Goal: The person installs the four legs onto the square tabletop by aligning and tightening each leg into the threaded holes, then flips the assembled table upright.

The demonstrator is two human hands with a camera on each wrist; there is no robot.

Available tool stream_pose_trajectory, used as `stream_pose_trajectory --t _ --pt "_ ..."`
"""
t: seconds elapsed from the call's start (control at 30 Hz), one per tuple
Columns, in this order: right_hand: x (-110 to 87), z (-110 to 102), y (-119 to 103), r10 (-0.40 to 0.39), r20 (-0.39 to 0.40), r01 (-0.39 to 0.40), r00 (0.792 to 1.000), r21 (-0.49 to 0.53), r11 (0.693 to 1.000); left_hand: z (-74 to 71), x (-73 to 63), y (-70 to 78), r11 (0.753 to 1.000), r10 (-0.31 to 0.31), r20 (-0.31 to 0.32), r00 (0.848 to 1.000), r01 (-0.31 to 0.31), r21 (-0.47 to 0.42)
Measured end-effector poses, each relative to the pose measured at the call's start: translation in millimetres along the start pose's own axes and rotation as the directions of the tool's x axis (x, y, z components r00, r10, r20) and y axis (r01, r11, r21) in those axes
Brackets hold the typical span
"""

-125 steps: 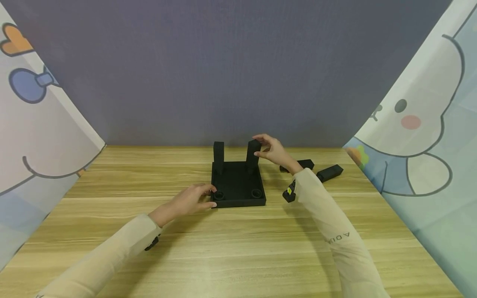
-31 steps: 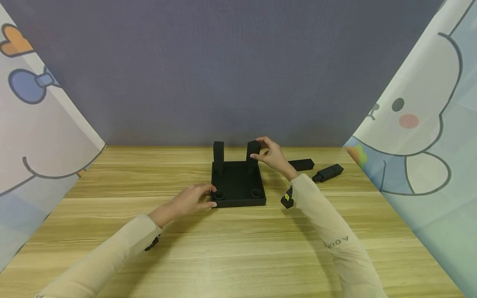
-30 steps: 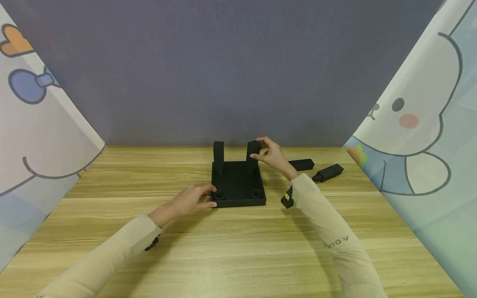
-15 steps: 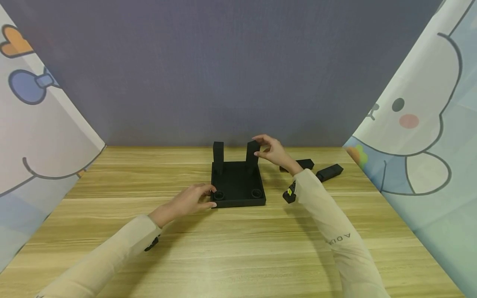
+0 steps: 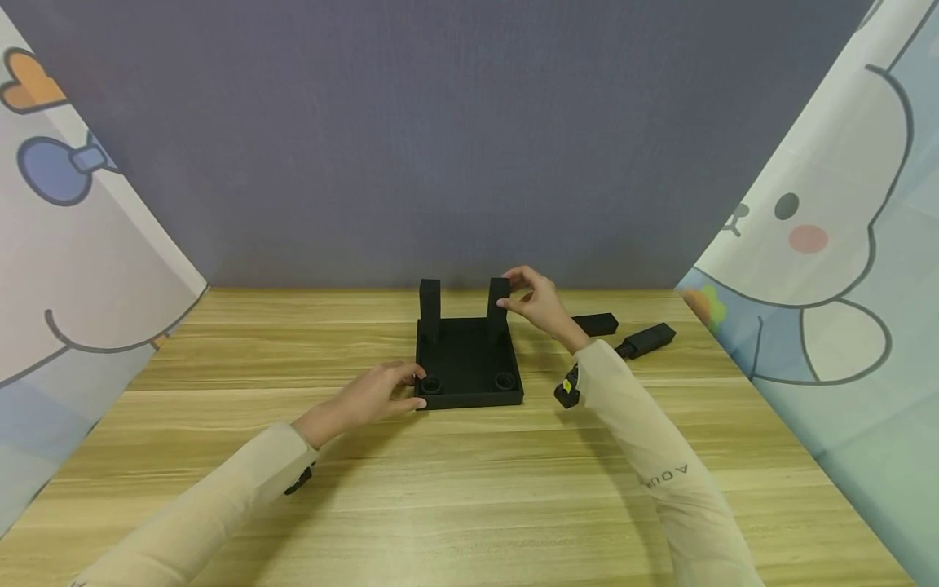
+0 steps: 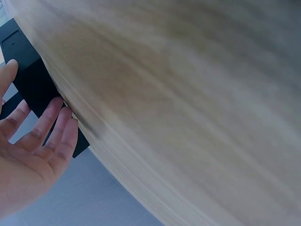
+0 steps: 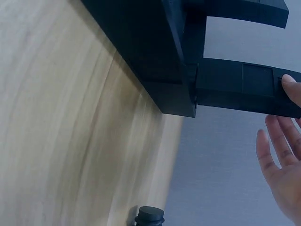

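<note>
A black square base (image 5: 469,359) with a raised rim lies on the table. Two black square legs stand upright at its back corners, the left leg (image 5: 430,306) and the right leg (image 5: 498,300). Round sockets (image 5: 504,381) show in its front corners. My left hand (image 5: 374,393) holds the base at its front left corner, thumb at the front edge and fingers along the side. With thumb and fingers my right hand (image 5: 539,306) pinches the right leg near its top. The right wrist view shows this leg (image 7: 235,84) meeting the base (image 7: 136,42).
Two loose black legs lie right of the base, one (image 5: 596,324) partly behind the right wrist, the other (image 5: 649,339) farther right. A threaded end (image 7: 150,215) shows in the right wrist view. A grey panel (image 5: 469,147) rises behind the wooden table (image 5: 469,505).
My right hand has shifted slightly back and forth at the right leg, which has turned a little and now shows its face more squarely. The left hand and base have stayed put.
</note>
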State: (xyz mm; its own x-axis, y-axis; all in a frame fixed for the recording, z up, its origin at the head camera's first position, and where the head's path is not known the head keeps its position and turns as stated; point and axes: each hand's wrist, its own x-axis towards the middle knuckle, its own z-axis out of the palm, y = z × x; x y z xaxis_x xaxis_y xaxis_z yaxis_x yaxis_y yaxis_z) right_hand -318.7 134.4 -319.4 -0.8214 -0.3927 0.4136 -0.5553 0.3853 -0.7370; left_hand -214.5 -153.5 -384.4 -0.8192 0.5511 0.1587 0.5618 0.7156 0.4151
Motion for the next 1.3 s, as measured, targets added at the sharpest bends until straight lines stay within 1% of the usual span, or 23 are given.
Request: stream_pose_trajectory --t 0.1,0.2,0.37,0.47,0.6,0.73,0.83,0.97,1.1,1.3 --pt "3.4 1 13 0.007 0.009 -0.007 1.0 -0.034 0.999 0.5 0.0 -0.9 1.0 0.007 -0.003 1.0 -0.007 0.005" --pt "6.4 0 23 0.005 0.039 -0.002 0.999 -0.073 0.997 1.6 -0.1 -2.4 1.0 0.017 -0.005 1.0 -0.017 0.013" --pt "9.3 -4 23 0.002 0.11 0.006 0.994 -0.068 0.998 2.3 0.1 -2.8 1.0 0.025 -0.007 1.0 -0.025 0.014" --pt "10.5 -6 22 0.014 0.131 -0.005 0.991 -0.064 0.998 2.0 0.1 -2.1 1.0 0.022 -0.01 1.0 -0.022 0.009" --pt "11.5 -5 24 0.018 0.116 -0.011 0.993 -0.057 0.998 2.1 0.2 -1.7 1.0 0.014 -0.011 1.0 -0.014 0.008" --pt "11.1 -2 27 0.019 0.062 -0.017 0.998 -0.037 0.999 2.2 0.8 -1.3 1.0 0.007 -0.01 1.0 -0.007 0.012" --pt "9.7 1 27 0.032 0.025 -0.03 0.999 -0.062 0.998 1.9 1.0 -1.1 1.0 0.006 -0.011 1.0 -0.006 0.015" --pt "8.2 2 26 0.041 0.007 -0.04 0.999 -0.087 0.995 2.0 1.3 -0.8 1.0 0.009 -0.011 1.0 -0.008 0.015" --pt "8.1 0 25 0.04 0.025 -0.037 0.999 -0.084 0.996 2.0 1.5 -0.4 1.0 0.005 -0.01 1.0 -0.005 0.013" --pt "9.7 -5 21 0.027 0.113 -0.016 0.993 -0.102 0.995 2.0 1.5 -0.1 1.0 0.004 -0.008 1.0 -0.004 0.015"
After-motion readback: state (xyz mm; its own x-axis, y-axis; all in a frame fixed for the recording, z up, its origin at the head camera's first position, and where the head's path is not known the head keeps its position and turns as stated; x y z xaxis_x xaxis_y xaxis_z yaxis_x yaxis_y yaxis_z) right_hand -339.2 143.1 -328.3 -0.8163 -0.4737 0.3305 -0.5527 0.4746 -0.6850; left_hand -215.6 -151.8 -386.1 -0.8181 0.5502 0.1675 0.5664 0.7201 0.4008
